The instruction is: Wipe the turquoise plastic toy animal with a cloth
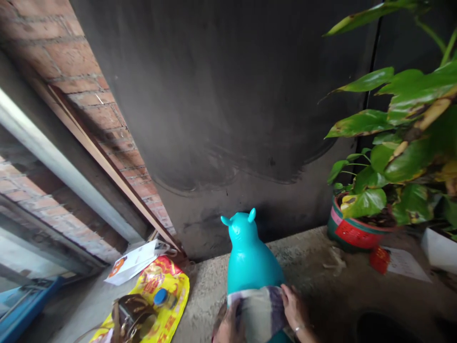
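- The turquoise inflatable animal toy with two small ears [250,257] stood on the grey concrete ledge [307,262], near its middle and close to the dark wall.
- A striped grey-and-purple cloth [257,312] lay across the toy's lower body.
- The right hand [294,307] rested flat on the cloth's right edge, fingers extended and pressing it against the toy.
- The left hand [226,328] was at the cloth's left edge; its grip could not be determined.
- A red-and-green potted leafy plant [357,228] stood at the ledge's right end.
- A yellow printed plastic bag [171,290] lay at the ledge's left end.
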The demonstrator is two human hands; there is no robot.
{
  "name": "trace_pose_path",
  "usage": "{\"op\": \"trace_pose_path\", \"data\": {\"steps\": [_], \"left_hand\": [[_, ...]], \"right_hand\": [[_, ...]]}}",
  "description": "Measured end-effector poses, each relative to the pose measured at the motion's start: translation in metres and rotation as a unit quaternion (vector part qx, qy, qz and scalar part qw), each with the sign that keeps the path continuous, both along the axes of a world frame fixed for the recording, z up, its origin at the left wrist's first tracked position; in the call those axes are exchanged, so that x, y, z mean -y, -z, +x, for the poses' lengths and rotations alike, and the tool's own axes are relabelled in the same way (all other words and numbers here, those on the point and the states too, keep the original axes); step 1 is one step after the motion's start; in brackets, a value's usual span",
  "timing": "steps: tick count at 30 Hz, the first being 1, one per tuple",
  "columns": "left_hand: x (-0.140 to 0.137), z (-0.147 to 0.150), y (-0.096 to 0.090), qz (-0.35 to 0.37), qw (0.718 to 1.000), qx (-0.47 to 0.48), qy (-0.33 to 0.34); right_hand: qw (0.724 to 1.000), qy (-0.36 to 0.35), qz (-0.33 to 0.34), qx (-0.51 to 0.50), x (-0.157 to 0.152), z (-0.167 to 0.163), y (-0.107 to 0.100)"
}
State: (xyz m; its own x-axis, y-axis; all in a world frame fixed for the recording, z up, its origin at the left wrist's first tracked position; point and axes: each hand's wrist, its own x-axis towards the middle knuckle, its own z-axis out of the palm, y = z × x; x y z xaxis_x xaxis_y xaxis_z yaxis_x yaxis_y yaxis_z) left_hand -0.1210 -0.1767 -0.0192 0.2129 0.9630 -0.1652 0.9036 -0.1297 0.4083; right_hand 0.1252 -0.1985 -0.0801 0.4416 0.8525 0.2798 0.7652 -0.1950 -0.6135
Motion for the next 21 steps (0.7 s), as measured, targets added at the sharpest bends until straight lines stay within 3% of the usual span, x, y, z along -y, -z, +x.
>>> {"op": "trace_pose_path", "data": {"steps": [4,10,13,16,21], "left_hand": [[-0.010,0.009,-0.026,0.011,1.000,-0.014,-0.013],[-0.026,0.044,-0.069,-0.001,0.985,0.083,0.154],[-0.027,0.057,-0.082,-0.019,0.973,0.120,0.197],[-0.027,0.055,-0.086,-0.018,0.977,0.111,0.182],[-0.029,0.023,-0.087,-0.076,0.987,0.038,0.138]], "right_hand": [[0.998,-0.048,0.012,-0.034,0.011,-0.002,-0.034],[0.982,-0.175,0.053,-0.053,0.016,-0.017,-0.110],[0.970,-0.231,0.062,-0.044,0.022,-0.019,-0.138],[0.972,-0.224,0.065,-0.028,0.031,-0.010,-0.149],[0.976,-0.212,0.055,0.002,0.042,0.005,-0.149]]}}
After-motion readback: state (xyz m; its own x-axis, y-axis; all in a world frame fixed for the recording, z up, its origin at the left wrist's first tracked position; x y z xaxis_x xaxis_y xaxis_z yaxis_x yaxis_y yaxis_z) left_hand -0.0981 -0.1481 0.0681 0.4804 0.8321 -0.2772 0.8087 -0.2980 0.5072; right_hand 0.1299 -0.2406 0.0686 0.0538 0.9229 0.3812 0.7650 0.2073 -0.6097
